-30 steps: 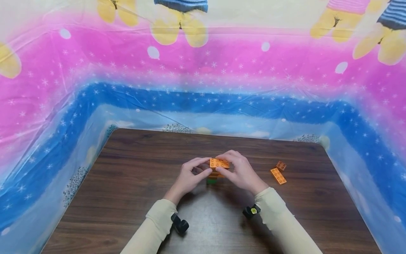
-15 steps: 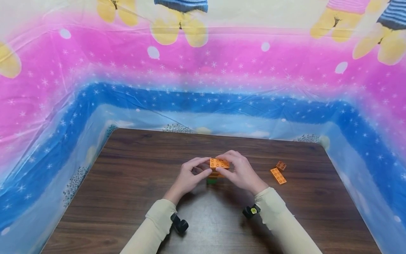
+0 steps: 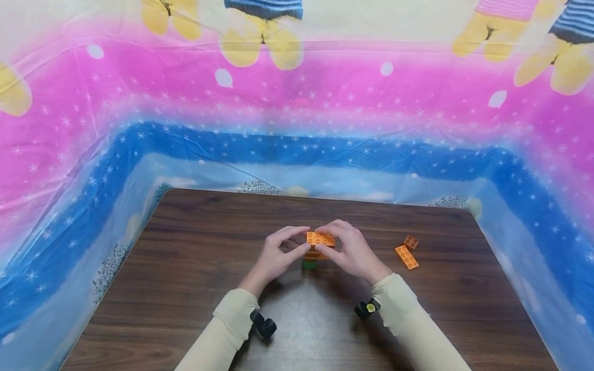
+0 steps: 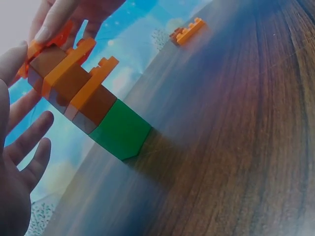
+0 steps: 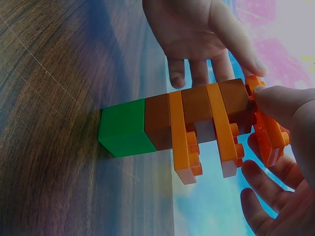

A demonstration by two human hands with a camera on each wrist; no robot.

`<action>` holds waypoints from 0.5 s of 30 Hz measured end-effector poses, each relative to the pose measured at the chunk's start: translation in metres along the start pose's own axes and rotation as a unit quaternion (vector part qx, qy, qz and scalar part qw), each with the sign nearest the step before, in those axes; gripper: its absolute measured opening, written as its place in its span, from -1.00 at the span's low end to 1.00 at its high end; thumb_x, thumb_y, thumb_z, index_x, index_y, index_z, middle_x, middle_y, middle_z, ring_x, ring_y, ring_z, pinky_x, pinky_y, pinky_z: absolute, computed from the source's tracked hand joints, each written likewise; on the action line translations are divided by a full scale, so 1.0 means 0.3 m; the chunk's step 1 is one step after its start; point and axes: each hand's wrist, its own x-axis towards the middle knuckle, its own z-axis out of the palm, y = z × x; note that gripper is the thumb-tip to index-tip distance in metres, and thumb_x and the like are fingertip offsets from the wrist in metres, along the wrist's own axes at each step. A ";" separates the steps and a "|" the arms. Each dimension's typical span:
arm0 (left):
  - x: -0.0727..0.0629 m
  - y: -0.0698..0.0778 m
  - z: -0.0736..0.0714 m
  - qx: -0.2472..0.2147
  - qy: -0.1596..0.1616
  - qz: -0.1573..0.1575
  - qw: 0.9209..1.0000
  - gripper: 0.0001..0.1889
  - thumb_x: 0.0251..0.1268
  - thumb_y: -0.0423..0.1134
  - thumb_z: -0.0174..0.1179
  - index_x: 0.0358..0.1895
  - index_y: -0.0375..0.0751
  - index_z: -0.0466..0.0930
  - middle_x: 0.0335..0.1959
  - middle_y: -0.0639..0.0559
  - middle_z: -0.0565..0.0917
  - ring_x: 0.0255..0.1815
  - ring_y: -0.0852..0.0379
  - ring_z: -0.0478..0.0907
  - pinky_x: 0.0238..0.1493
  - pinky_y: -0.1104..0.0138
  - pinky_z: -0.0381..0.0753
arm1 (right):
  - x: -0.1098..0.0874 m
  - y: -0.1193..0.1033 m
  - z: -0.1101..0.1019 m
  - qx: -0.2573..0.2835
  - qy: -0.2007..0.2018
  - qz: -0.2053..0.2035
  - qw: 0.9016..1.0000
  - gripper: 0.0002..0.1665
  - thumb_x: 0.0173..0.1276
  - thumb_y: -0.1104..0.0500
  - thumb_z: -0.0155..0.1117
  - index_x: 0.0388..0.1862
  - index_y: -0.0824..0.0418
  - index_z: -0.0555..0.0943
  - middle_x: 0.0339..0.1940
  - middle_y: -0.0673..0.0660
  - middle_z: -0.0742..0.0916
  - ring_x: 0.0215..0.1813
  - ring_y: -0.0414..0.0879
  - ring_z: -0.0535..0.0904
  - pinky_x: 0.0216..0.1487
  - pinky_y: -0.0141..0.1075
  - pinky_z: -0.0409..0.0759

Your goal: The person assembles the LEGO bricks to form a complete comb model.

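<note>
A narrow tower of toy building bricks stands on the table, its green base brick (image 5: 125, 129) at the bottom. Above it, brown bricks (image 5: 158, 121) alternate with orange flat bricks (image 5: 221, 129) that jut out to the right. On top lies an orange flat brick (image 3: 320, 238), studs up. My right hand (image 3: 350, 252) pinches this top brick across its width with thumb and index finger. At its left end, my left hand (image 3: 276, 253) holds it between thumb tip and index tip, while the other fingers spread loosely beside the tower.
To the right of the tower, a loose orange eight-stud flat brick (image 3: 407, 257) lies on the table with a smaller brown-orange four-stud brick (image 3: 411, 241) just behind it. The brown wood-grain table (image 3: 185, 288) is bordered by a printed pink and blue cloth (image 3: 297, 144).
The left index finger has lifted a little and the left thumb has shifted slightly up along the top brick's end. The right hand, tower and loose bricks stay in place.
</note>
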 end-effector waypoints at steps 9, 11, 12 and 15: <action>0.006 0.011 0.001 -0.004 0.001 0.003 1.000 -0.64 0.43 -0.28 0.40 0.25 -0.06 0.73 0.12 0.02 0.73 0.00 0.02 0.70 -0.02 0.12 0.74 | 0.000 -0.005 0.000 -0.004 0.001 0.001 1.000 -0.59 0.47 0.00 0.46 0.24 0.04 0.71 0.02 -0.09 0.69 0.02 -0.20 0.56 -0.09 -0.25 0.69; 0.005 0.010 0.002 -0.009 0.001 0.004 1.000 -0.64 0.43 -0.29 0.39 0.25 -0.07 0.73 0.11 0.00 0.73 0.00 -0.01 0.70 -0.02 0.13 0.74 | 0.000 -0.003 0.001 -0.005 0.000 0.002 1.000 -0.59 0.47 0.00 0.46 0.24 0.04 0.71 0.02 -0.09 0.69 0.01 -0.20 0.55 -0.09 -0.24 0.68; 0.004 0.009 0.002 -0.010 0.000 0.003 1.000 -0.64 0.43 -0.29 0.39 0.25 -0.07 0.73 0.11 0.00 0.73 0.00 -0.02 0.70 -0.02 0.14 0.74 | 0.000 -0.003 0.001 -0.005 0.000 0.003 1.000 -0.59 0.47 0.00 0.46 0.24 0.04 0.71 0.02 -0.09 0.69 0.01 -0.20 0.55 -0.09 -0.23 0.68; 0.005 0.009 0.003 -0.012 0.000 0.000 1.000 -0.64 0.43 -0.28 0.39 0.25 -0.06 0.73 0.12 0.00 0.73 0.01 -0.04 0.70 -0.02 0.15 0.74 | 0.000 -0.003 0.001 -0.003 -0.001 0.007 1.000 -0.60 0.48 0.00 0.45 0.24 0.04 0.71 0.02 -0.09 0.69 0.00 -0.19 0.55 -0.11 -0.20 0.69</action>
